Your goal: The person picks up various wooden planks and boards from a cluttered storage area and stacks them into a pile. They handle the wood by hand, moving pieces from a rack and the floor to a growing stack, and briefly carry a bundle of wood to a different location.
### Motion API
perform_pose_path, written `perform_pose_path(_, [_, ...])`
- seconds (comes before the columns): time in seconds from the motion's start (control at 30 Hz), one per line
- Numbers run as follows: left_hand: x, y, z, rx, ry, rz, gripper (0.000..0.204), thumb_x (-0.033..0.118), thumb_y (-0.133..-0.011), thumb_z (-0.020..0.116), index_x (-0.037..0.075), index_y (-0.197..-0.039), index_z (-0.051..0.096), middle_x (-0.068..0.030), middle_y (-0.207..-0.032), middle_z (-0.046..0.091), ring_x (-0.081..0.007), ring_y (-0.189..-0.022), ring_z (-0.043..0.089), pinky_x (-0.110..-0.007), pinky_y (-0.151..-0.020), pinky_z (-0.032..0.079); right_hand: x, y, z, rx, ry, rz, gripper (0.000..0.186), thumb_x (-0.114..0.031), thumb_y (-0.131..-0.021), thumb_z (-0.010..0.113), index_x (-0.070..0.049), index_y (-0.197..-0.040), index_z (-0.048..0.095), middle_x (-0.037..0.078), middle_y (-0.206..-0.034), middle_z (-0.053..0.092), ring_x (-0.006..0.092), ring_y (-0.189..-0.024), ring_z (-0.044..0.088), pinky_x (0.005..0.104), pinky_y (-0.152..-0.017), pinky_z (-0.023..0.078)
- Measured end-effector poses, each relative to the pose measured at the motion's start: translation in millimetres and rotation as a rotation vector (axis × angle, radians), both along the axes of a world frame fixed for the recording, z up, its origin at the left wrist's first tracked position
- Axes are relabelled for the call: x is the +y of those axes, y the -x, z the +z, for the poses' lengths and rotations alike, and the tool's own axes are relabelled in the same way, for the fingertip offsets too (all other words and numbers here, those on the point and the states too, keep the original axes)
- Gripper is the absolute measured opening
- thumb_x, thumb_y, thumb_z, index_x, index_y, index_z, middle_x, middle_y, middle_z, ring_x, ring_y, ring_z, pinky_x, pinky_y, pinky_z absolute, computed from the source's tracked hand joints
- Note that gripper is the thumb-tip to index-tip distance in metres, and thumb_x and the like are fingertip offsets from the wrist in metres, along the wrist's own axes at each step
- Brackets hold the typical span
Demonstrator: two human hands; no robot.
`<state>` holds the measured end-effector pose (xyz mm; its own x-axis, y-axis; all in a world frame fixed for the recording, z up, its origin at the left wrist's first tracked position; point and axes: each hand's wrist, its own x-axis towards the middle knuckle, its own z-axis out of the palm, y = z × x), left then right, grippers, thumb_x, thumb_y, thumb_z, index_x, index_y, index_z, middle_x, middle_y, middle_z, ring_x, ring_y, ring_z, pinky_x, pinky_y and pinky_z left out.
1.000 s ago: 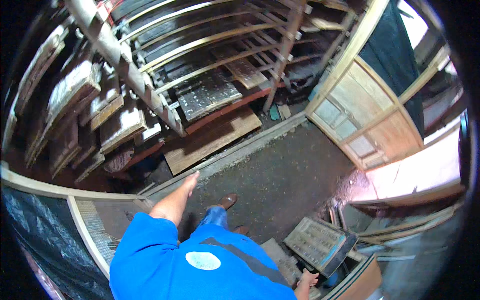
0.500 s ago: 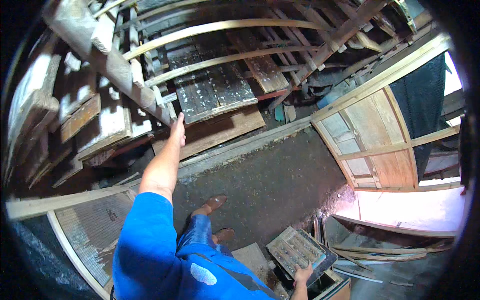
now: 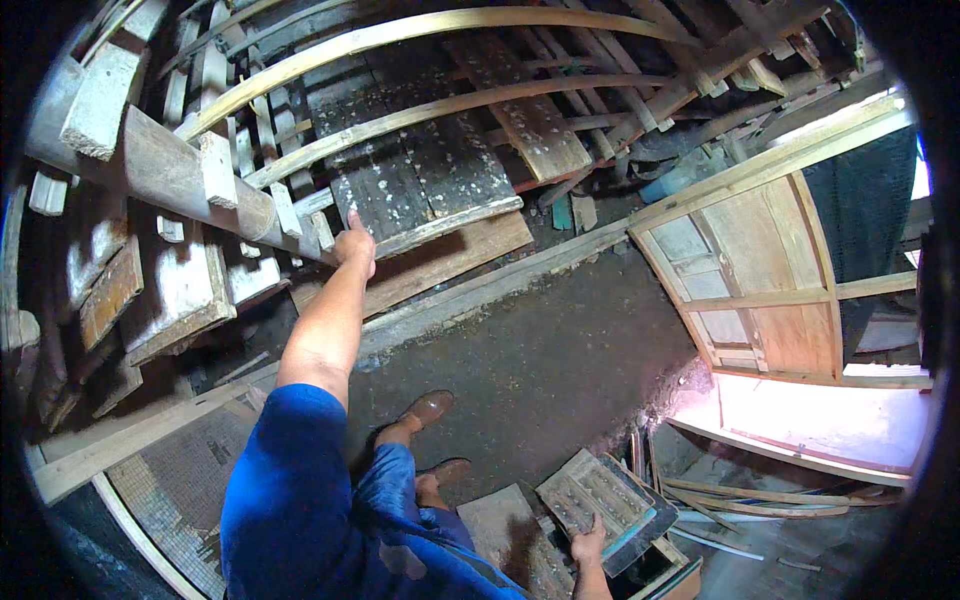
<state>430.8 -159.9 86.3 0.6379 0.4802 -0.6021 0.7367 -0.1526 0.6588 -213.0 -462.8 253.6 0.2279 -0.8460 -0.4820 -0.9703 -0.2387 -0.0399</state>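
Weathered wood makes up the rack (image 3: pixel 450 20), the largest thing here, its rails spanning across the boards, perhaps to tie the structure together. In front lies the dark earth floor (image 3: pixel 530 340); across it, to the right, stands a panelled wooden frame (image 3: pixel 760 250). A dark, white-spotted board (image 3: pixel 420 175) lies flat in the rack, presumably so that it bears evenly, with a paler brown board (image 3: pixel 465 262) lower down, partly beneath it. Near the person's feet, a small slatted panel (image 3: pixel 585 490) rests tilted over a dark sheet (image 3: pixel 640 535), seemingly propped by what lies underneath. The left hand (image 3: pixel 355 250) is at the dark board's front left corner, perhaps for steadiness, partly curled; whether it grips I cannot tell. The right hand (image 3: pixel 588 543) is at the slatted panel's near edge, one finger stretched over it; its hold is hidden.
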Motion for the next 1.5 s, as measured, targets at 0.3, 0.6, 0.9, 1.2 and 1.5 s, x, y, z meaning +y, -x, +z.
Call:
perform_pose_path(0.3, [-2.8,49.9,-8.2,-0.085,-0.139,-0.055,0.062,0.050,-0.092,0.035,-0.007,-0.104,0.055,-0.0273,-0.105,0.057,-0.0400,-0.102,0.054,-0.045,-0.087,0.041,-1.4,-70.9,-46.2,-0.136,-0.166,0.203,0.074,-0.026,-0.069,0.074,0.002,-0.129,0.041,0.025,-0.128,0.043,0.0344,-0.119,0.043,0.0385,-0.100,0.034])
perform_pose_path(0.6, [-15.5,213.0,-18.7,-0.083,0.017,-0.023,0.060,0.048,-0.093,0.036,-0.007,-0.101,0.056,-0.0273,-0.097,0.059,-0.0410,-0.093,0.055,-0.045,-0.081,0.040,59.1,-232.9,-89.4,-0.450,-0.850,-0.355,0.089,-0.041,-0.073,0.071,-0.002,-0.139,0.026,0.017,-0.139,0.033,0.0271,-0.128,0.032,0.0387,-0.102,0.029])
perform_pose_path(0.9, [-38.4,303.1,1.9,-0.029,0.139,-0.046,0.054,0.047,-0.094,0.038,-0.003,-0.104,0.055,-0.0107,-0.097,0.060,-0.0203,-0.087,0.055,-0.034,-0.080,0.043,104.3,-327.3,-152.6,-1.015,-1.379,-0.972,0.035,-0.012,-0.078,0.066,-0.004,-0.109,0.053,0.010,-0.104,0.059,0.0259,-0.097,0.057,0.0417,-0.089,0.045])
perform_pose_path(1.2, [13.9,186.2,2.8,-0.205,1.155,0.029,0.040,0.026,-0.088,0.055,0.012,-0.123,0.040,-0.0030,-0.123,0.049,-0.0221,-0.112,0.049,-0.046,-0.097,0.036,81.3,-316.3,-159.8,-1.011,-1.363,-0.927,0.041,0.004,-0.070,0.056,0.000,-0.110,0.051,0.014,-0.106,0.057,0.0302,-0.100,0.055,0.0472,-0.094,0.040])
perform_pose_path(1.5, [13.4,179.4,2.1,-0.008,1.383,-0.209,0.043,0.004,-0.088,0.050,0.018,-0.127,0.037,-0.0062,-0.124,0.048,-0.0256,-0.111,0.051,-0.050,-0.090,0.043,44.9,-297.5,-117.7,-1.131,-1.342,-0.835,0.041,0.005,-0.067,0.055,0.005,-0.108,0.052,0.017,-0.102,0.060,0.0347,-0.097,0.057,0.0514,-0.093,0.040])
